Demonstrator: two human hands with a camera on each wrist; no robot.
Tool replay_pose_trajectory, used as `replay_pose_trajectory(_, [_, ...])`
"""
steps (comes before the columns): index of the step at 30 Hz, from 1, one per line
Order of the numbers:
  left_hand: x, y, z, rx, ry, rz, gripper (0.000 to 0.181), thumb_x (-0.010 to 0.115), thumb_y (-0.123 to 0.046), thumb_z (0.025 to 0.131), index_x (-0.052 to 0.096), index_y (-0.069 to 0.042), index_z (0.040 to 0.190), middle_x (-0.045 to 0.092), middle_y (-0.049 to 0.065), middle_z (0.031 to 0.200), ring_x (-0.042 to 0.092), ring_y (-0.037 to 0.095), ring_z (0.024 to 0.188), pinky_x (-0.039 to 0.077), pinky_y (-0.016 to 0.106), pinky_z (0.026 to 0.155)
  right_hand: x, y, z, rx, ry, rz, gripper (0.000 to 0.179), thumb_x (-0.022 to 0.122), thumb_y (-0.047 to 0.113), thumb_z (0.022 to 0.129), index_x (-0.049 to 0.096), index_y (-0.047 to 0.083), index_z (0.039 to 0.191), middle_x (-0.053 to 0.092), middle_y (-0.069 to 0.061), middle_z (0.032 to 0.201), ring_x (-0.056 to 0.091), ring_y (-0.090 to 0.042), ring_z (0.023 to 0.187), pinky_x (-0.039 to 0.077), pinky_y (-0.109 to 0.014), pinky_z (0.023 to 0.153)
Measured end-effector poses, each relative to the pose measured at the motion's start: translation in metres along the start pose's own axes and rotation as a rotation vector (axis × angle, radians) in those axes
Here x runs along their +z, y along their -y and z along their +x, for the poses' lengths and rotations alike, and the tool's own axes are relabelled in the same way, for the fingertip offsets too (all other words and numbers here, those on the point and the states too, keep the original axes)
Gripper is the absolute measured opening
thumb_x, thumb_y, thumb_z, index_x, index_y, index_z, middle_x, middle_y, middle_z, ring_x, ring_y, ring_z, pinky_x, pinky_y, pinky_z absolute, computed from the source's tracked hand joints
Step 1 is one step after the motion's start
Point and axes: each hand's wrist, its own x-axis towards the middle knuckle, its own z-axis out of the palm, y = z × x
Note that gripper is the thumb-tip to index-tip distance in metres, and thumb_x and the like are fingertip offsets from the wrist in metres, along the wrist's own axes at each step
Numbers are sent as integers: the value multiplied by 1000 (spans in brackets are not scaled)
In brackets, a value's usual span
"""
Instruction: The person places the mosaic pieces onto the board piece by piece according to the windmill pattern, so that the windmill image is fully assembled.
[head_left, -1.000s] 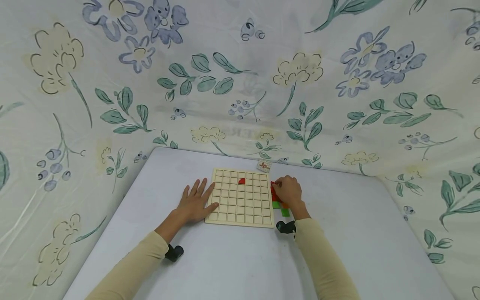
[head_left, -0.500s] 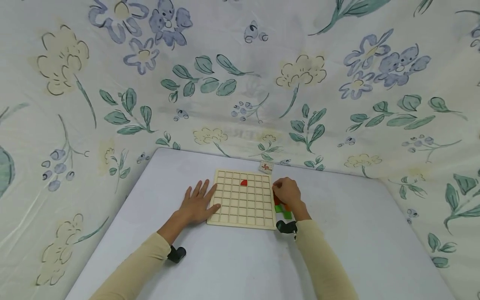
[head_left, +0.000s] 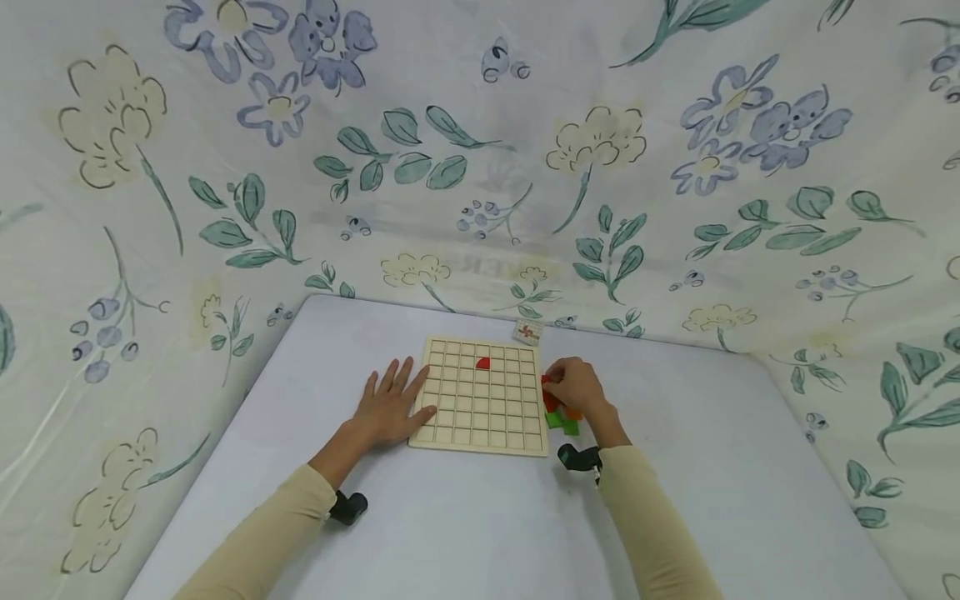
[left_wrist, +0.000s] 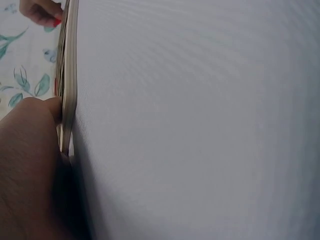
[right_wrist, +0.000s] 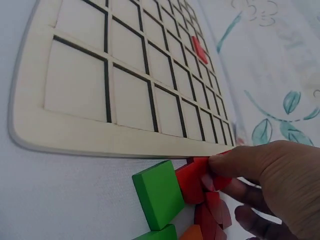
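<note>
A wooden grid board [head_left: 480,408] lies on the table with one red quarter-round piece [head_left: 483,363] in a cell near its far side. My left hand [head_left: 386,412] lies with fingers spread on the board's left edge, the thumb reaching over the near corner. At the right edge, my right hand [head_left: 577,387] pinches a small red piece [right_wrist: 222,181] between thumb and finger, just above a loose pile. That pile holds several red pieces [right_wrist: 190,184], a green square tile [right_wrist: 159,194] and an orange piece [right_wrist: 192,233]; the hand hides part of it.
A small card [head_left: 527,332] with a red pattern lies behind the board's far right corner. The white table [head_left: 450,517] meets a flower-printed cloth [head_left: 480,167] at its back and sides. Dark wrist cameras [head_left: 347,507] sit under both sleeves.
My right hand has shifted slightly towards me over the pile, and red shows again at its fingertips. A green tile has slid a little nearer. The left hand stays on the board.
</note>
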Motion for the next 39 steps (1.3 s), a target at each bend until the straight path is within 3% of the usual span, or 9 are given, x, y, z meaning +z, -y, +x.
replay_pose_trajectory(2, [0,0,-1,-2,2,-6,79,36,-60,99,13,-14,159,-1,17,163,-10,36,148,-8,60,112,0,0,-1,-11,-32,58,19,77,15,85,72,2,98,67,-7,86,61,-22,77,53,-38,71])
replay_pose_trajectory(5, [1,0,-1,-9,6,2,79,36,-61,99,13,-14,159,-1,17,163,-10,36,148,-8,60,112,2,-1,0,-62,-69,149,21,73,10,88,71,1,107,65,-9,86,60,-23,72,51,-35,63])
replay_pose_trajectory(10, [2,0,0,-15,4,16,80,37,-61,98,14,-14,159,-1,17,163,-9,36,148,-7,60,113,8,3,2,-149,-106,230,22,67,6,93,70,1,114,64,-11,92,63,-26,79,53,-36,64])
replay_pose_trajectory(15, [2,0,0,-6,2,15,81,38,-62,98,16,-13,159,1,18,163,-8,37,148,-7,60,113,12,11,2,-130,-138,290,13,72,9,90,73,3,101,70,-9,93,66,-26,86,55,-40,74])
replay_pose_trajectory(18, [2,0,0,1,-6,18,81,37,-61,98,16,-12,159,2,19,163,-7,38,148,-7,60,113,16,13,4,-120,-140,335,12,73,8,89,73,2,99,70,-9,93,66,-25,86,56,-38,72])
replay_pose_trajectory(26, [0,-2,-1,8,-16,23,82,37,-62,98,18,-11,158,3,20,163,-6,39,148,-7,60,113,27,21,8,-161,-103,370,27,66,2,93,70,5,120,62,-12,97,67,-25,85,56,-33,67])
replay_pose_trajectory(35, [-9,-6,-5,8,-6,29,79,40,-59,99,18,-11,158,5,20,162,-1,40,147,-1,61,113,38,34,9,-239,-135,423,10,73,5,89,74,3,99,71,-8,93,68,-23,82,56,-36,73])
replay_pose_trajectory(39, [-7,-6,-4,4,-4,27,79,39,-59,99,17,-12,158,4,19,163,-3,39,148,-3,61,113,45,41,9,-198,-129,434,9,76,9,87,76,6,96,73,-4,91,68,-19,80,56,-34,71])
